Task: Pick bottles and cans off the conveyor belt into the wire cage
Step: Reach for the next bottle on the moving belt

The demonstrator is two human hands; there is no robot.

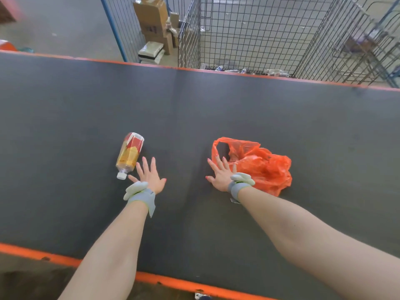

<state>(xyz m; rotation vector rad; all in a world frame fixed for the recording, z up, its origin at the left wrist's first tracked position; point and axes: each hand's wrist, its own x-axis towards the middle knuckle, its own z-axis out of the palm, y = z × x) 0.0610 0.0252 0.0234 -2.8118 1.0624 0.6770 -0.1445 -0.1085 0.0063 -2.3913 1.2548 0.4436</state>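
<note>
A plastic bottle (129,153) with a red and yellow label and a white cap lies on its side on the dark conveyor belt (86,105), cap pointing toward me. My left hand (149,176) is spread flat just right of the bottle's cap end, holding nothing. Over the belt's middle, my right hand (220,173) has straight fingers reaching to the left edge of an orange plastic bag (259,165). Beyond the belt's far edge stands the wire cage (249,35), with several bottles on its floor.
Orange rails run along the near edge (173,281) and far edge (238,73) of the belt. Cardboard boxes (153,20) sit behind a blue-framed mesh panel at the back. More wire racks (363,46) stand at the far right.
</note>
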